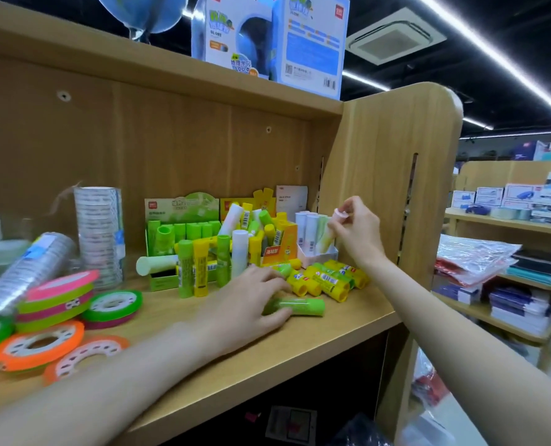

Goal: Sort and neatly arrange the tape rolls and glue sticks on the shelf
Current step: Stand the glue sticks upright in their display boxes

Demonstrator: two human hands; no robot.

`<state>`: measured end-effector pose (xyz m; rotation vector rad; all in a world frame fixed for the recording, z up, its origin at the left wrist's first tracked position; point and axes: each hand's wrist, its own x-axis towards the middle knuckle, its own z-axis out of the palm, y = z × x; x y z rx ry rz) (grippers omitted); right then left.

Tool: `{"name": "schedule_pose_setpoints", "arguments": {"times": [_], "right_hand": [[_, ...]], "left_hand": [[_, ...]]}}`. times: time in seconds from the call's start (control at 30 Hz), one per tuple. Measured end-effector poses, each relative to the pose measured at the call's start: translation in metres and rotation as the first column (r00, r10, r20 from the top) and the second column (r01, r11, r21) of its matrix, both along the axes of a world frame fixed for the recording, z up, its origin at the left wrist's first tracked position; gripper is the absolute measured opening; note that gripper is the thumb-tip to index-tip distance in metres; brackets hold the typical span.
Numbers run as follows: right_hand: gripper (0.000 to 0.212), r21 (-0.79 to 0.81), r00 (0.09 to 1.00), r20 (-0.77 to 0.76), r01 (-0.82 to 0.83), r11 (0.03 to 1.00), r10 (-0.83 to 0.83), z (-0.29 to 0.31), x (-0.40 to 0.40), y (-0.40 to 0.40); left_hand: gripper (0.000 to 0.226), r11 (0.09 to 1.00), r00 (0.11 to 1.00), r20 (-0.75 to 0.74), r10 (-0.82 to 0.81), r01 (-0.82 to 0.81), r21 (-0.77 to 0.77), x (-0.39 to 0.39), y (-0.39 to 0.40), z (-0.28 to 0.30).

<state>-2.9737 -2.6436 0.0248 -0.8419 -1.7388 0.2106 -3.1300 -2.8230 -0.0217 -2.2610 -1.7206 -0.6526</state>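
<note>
My left hand (251,309) grips a green glue stick (303,306) lying on the wooden shelf (267,358). My right hand (356,228) pinches the top of a pale glue stick (327,235) that stands in the white box (319,257) at the right. Yellow and green glue sticks (329,278) lie loose between my hands. Others stand or lean in the green box (181,233) and the orange box (277,239). Coloured tape rolls (55,304) lie in a heap at the left, beside stacks of clear tape (99,230).
The shelf's side panel (393,188) rises just right of my right hand. Globe boxes (274,40) stand on the board above. More shelves with boxed and bagged goods (518,252) fill the right background. A dark lower compartment (300,413) opens under the shelf.
</note>
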Motion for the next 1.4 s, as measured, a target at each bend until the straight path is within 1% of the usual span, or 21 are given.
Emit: {"name": "schedule_pose_setpoints", "arguments": {"times": [0.1, 0.13, 0.23, 0.33, 0.4, 0.57, 0.67, 0.77, 0.87, 0.97, 1.03, 1.1, 1.23, 1.3, 1.37, 1.4], "right_hand": [[0.014, 0.028, 0.995, 0.103, 0.005, 1.000, -0.008, -0.003, -0.010, 0.017], [0.013, 0.023, 0.990, 0.141, 0.004, 1.000, -0.007, -0.003, -0.013, 0.021], [0.011, 0.031, 0.972, 0.232, 0.019, 0.999, -0.026, -0.002, -0.019, 0.030], [0.014, 0.145, 0.923, 0.359, 0.089, 0.985, -0.136, 0.004, -0.023, 0.033], [0.017, 0.182, 0.882, 0.433, 0.119, 0.976, -0.188, 0.011, -0.023, 0.035], [0.018, 0.166, 0.824, 0.520, 0.161, 0.973, -0.225, 0.023, -0.022, 0.037], [0.015, 0.170, 0.811, 0.552, 0.116, 0.979, -0.192, 0.025, -0.018, 0.036], [0.011, 0.082, 0.840, 0.539, 0.021, 0.996, -0.062, 0.031, -0.009, 0.035], [0.011, -0.019, 0.847, 0.530, -0.046, 0.999, 0.049, 0.040, 0.000, 0.035], [0.006, -0.056, 0.825, 0.561, -0.042, 0.998, 0.067, 0.039, -0.002, 0.035], [0.010, -0.018, 0.841, 0.539, -0.050, 0.999, 0.052, 0.035, -0.008, 0.033], [0.007, 0.014, 0.869, 0.494, -0.045, 0.999, 0.032, 0.034, -0.014, 0.033], [0.004, -0.024, 0.874, 0.483, -0.035, 0.999, 0.043, 0.037, -0.017, 0.037], [0.006, -0.031, 0.871, 0.489, -0.039, 0.999, 0.049, 0.038, -0.016, 0.036], [0.007, -0.020, 0.895, 0.443, -0.047, 0.999, 0.051, 0.043, -0.012, 0.035], [0.007, -0.012, 0.920, 0.388, -0.058, 0.998, 0.058, 0.047, -0.011, 0.035]], "left_hand": [[0.043, 1.000, 1.000, -0.021, 0.014, -0.014, -0.008, -0.004, 0.003, -0.001], [0.038, 1.000, 0.999, -0.031, 0.018, -0.018, -0.006, -0.004, 0.004, -0.001], [0.033, 1.000, 0.998, -0.048, 0.030, -0.030, 0.002, -0.005, 0.005, -0.002], [0.031, 0.999, 0.998, -0.044, 0.047, -0.047, 0.007, -0.006, 0.005, -0.002], [0.031, 0.998, 0.997, -0.040, 0.067, -0.067, 0.014, -0.005, 0.005, -0.001], [0.027, 0.995, 0.995, -0.001, 0.097, -0.097, 0.010, -0.004, 0.000, 0.002], [0.022, 0.996, 0.995, 0.042, 0.088, -0.089, 0.031, -0.005, -0.006, 0.002], [0.019, 0.995, 0.993, 0.076, 0.091, -0.093, 0.029, -0.008, -0.007, 0.002], [0.025, 0.995, 0.991, 0.090, 0.102, -0.103, 0.011, -0.009, -0.004, 0.003], [0.020, 0.995, 0.992, 0.085, 0.094, -0.095, 0.016, -0.008, -0.002, 0.003], [0.019, 0.995, 0.992, 0.086, 0.089, -0.092, 0.025, -0.007, -0.002, 0.002], [0.019, 0.996, 0.992, 0.089, 0.086, -0.089, 0.032, -0.007, -0.002, 0.002], [0.020, 0.996, 0.992, 0.089, 0.085, -0.088, 0.027, -0.008, -0.001, 0.001], [0.020, 0.996, 0.992, 0.091, 0.085, -0.088, 0.028, -0.008, -0.001, 0.001], [0.019, 0.996, 0.992, 0.093, 0.089, -0.091, 0.021, -0.007, -0.001, 0.002], [0.019, 0.996, 0.992, 0.093, 0.090, -0.092, 0.018, -0.007, -0.001, 0.002]]}}
